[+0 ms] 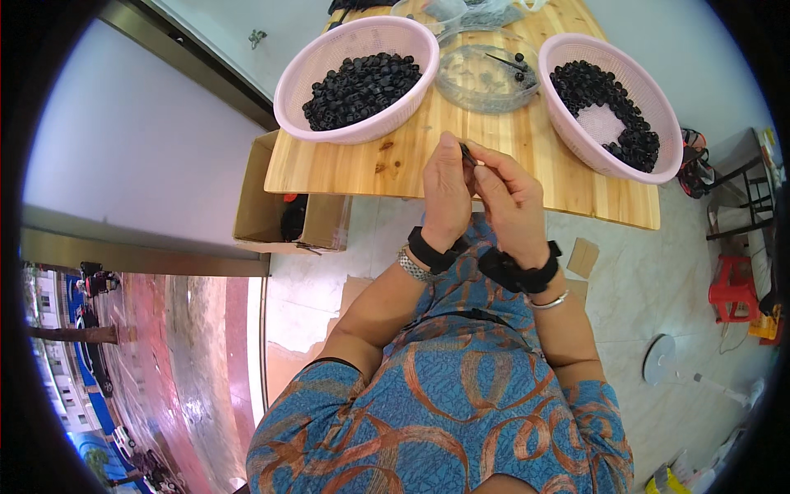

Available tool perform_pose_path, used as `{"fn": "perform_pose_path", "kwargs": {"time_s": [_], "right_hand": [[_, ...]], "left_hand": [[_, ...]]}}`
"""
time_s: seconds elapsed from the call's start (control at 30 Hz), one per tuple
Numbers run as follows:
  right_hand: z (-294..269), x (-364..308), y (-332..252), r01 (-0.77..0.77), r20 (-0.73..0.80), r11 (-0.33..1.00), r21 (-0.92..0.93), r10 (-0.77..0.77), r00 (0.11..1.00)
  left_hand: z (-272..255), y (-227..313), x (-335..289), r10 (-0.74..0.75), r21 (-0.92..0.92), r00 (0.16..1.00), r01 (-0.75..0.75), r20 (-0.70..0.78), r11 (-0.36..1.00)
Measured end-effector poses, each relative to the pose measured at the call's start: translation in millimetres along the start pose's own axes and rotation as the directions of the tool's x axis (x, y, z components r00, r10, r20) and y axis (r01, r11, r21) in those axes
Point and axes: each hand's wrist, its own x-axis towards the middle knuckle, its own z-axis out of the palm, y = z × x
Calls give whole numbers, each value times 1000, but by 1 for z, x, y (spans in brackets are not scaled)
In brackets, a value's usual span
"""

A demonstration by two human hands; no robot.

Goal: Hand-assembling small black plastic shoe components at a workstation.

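My left hand (447, 196) and my right hand (514, 193) meet above the front edge of the wooden table. Pinched between their fingertips is a small black part (467, 154), mostly hidden, so its exact kind does not show. Beyond them to the left, a pink plastic basket (288, 103) holds a heap of small black plastic pieces (362, 89). A second pink basket (568, 136) at the right holds black ring-like pieces (634, 148), with its bottom showing in the middle. Between the baskets lies a round clear plastic tray (473, 103) with a few black bits in it.
Clear plastic bags (485, 15) lie at the table's (329, 169) far end. Below its left edge stands an open cardboard box (255, 193) with dark things inside. Cardboard pieces (583, 257) lie on the floor. A red stool (732, 288) stands at the far right.
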Motion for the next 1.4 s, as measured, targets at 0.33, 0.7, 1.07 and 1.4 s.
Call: {"fn": "perform_pose_path", "kwargs": {"time_s": [0.33,0.7,1.07,1.4], "right_hand": [[-10,3,-13,443,266,623,-645,-361,894],[1,-9,-22,365,148,735,-572,-344,927],[4,-3,4,344,40,789,-509,-378,925],[-2,-9,-33,-145,63,989,8,144,988]], "left_hand": [[-7,2,-3,-97,22,991,95,89,995],[-1,13,-15,58,151,991,-77,124,986],[14,-5,-13,60,-180,998,-56,14,982],[1,14,-10,59,156,990,-79,129,985]]}}
